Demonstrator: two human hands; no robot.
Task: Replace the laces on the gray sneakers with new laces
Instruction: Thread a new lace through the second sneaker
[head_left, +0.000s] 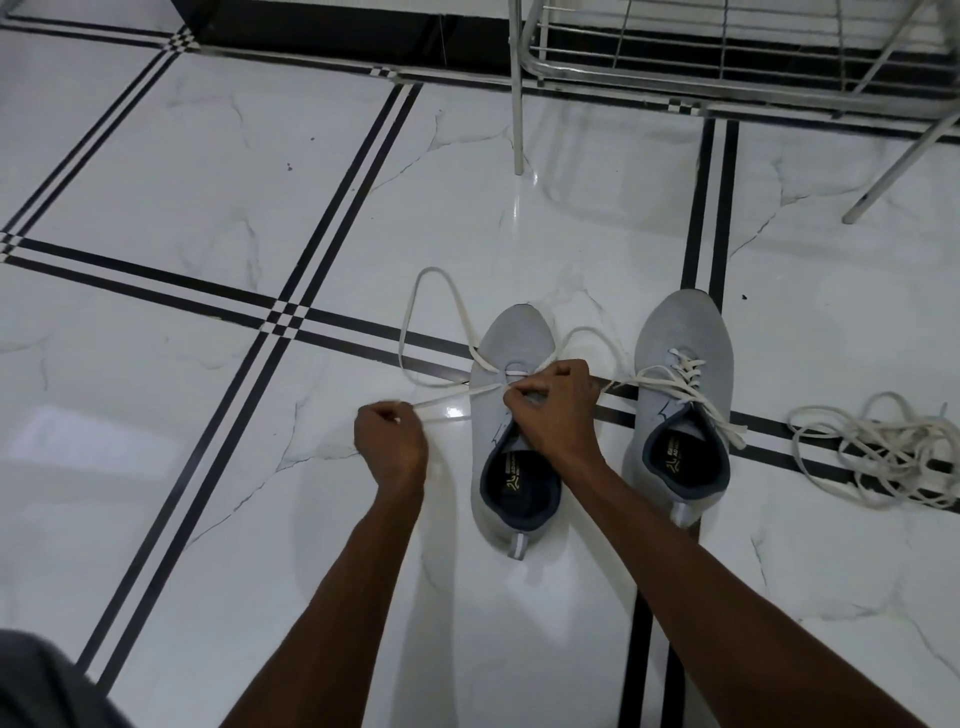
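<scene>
A: Where are the 2 gray sneakers?

B: Side by side on the tiled floor (260, 171), toes pointing away. The left sneaker (511, 457) is the landmark; the right sneaker (680, 395) stands just right of it, already laced.

A: And the hands?

B: Both forearms reach forward. The right hand (553, 402) sits over the left sneaker's eyelets, fingers curled, pinching the white lace (415, 332) there. The left hand (389, 434) is just left of that sneaker, fist curled, pinching the lace end and pulling it taut sideways.

A: Anything else?

B: A loose lace pile (878, 452) lies well right of the left sneaker, beyond the other shoe.
</scene>
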